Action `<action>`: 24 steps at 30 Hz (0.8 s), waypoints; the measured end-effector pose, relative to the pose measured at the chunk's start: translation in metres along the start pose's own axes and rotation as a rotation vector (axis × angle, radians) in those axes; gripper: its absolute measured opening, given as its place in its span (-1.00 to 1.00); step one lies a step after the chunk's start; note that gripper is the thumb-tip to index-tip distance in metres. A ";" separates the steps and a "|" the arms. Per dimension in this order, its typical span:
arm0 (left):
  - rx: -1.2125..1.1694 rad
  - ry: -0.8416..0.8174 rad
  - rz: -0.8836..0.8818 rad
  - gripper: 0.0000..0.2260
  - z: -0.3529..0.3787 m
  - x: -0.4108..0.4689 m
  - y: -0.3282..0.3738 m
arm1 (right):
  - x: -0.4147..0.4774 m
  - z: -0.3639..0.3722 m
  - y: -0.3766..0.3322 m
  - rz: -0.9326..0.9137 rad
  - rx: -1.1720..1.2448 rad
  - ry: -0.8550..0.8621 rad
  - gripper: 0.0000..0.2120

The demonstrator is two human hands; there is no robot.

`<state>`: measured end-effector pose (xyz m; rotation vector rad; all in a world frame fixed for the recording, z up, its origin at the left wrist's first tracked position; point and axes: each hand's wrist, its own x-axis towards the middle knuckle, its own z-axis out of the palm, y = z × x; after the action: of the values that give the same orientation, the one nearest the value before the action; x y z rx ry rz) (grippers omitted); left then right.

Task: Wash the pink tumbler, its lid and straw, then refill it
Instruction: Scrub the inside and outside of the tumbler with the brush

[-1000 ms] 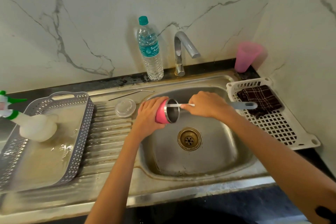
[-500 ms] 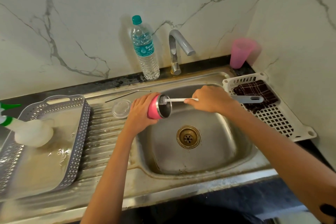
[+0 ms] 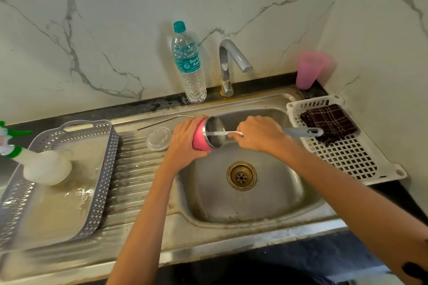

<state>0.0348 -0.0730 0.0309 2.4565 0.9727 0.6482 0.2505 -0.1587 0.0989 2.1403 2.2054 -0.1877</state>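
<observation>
Left hand point(image 3: 185, 143) is wrapped round the tumbler point(image 3: 198, 141), which is tipped on its side over the left edge of the sink point(image 3: 278, 194) with its mouth facing right. Right hand point(image 3: 259, 135) grips the brush point(image 3: 302, 132), with the white stem poking into the steel inside (the grey handle end sticks out past the hand toward the rack point(image 3: 347, 159)). Lid point(image 3: 158, 138) lies flat on the drainboard point(image 3: 134, 169) just left of the tumbler, and the straw point(image 3: 165, 121) is behind it by the back rim. 1 capped bottle point(image 3: 188, 65) stands beside the tap point(image 3: 228, 62). Pink cup point(image 3: 310, 69) sits in the corner, a dark cloth point(image 3: 328, 122) is on the rack, and a sprayer point(image 3: 46, 165) lies in the grey tray point(image 3: 108, 169).
</observation>
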 end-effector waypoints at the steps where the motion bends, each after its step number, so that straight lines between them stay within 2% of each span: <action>1: -0.080 0.004 -0.036 -0.16 0.003 0.001 0.003 | 0.000 0.003 -0.004 -0.003 0.017 -0.005 -0.50; 9: -0.872 0.197 -0.664 -0.13 0.014 -0.018 -0.008 | -0.029 0.035 0.025 0.221 0.466 0.074 -0.56; 12: -1.117 0.252 -0.781 -0.29 0.030 -0.018 0.004 | -0.035 0.051 0.005 0.206 0.582 0.068 -0.64; 15: -1.450 0.386 -0.892 -0.41 0.037 -0.009 0.021 | -0.042 0.060 -0.022 0.200 0.606 0.076 -0.65; 17: -1.527 0.425 -0.925 -0.38 0.041 -0.001 0.027 | -0.038 0.061 -0.032 0.249 0.601 0.085 -0.67; 20: -1.492 0.405 -0.932 -0.25 0.044 0.009 0.032 | -0.022 0.055 -0.036 0.295 0.654 0.105 -0.69; 24: -1.514 0.556 -0.962 -0.33 0.037 0.021 0.016 | -0.029 0.061 -0.038 0.271 0.635 0.078 -0.66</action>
<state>0.0772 -0.0767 0.0156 0.4108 1.0425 1.0858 0.2112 -0.1960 0.0433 2.7643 2.0465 -0.9059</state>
